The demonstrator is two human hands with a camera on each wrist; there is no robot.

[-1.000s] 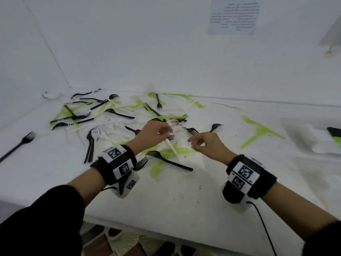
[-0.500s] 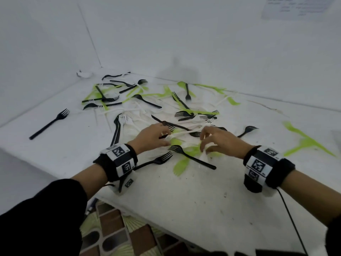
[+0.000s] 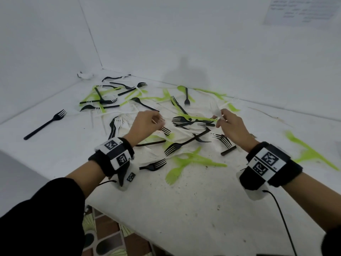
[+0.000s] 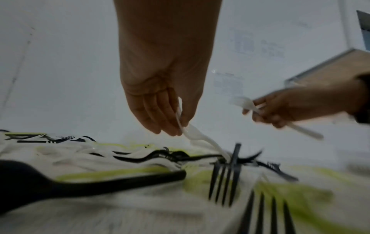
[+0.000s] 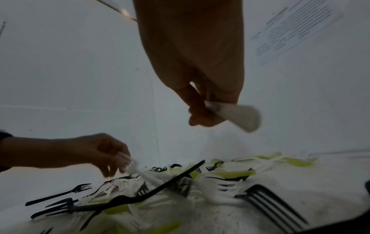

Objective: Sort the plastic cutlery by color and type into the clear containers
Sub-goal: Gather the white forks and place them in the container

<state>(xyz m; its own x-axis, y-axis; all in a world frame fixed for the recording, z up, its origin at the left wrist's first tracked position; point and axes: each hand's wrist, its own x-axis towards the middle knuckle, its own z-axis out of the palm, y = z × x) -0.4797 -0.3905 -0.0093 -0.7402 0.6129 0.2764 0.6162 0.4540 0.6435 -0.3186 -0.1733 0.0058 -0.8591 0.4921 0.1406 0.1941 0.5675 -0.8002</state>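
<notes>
Blur smears both white forks: left hand [image 4: 160,101] pinches one, right hand [image 5: 202,98] grips another.

Both forearms reach forward over the table [image 3: 184,209], each wrist banded with a black-and-white marker strap. The left hand [image 3: 145,124] hangs palm-down, fingers curled and pinching a white fork [image 4: 197,137]. The right hand [image 3: 233,127], raised a little higher, grips another white fork [image 5: 238,116] in curled fingers.
</notes>
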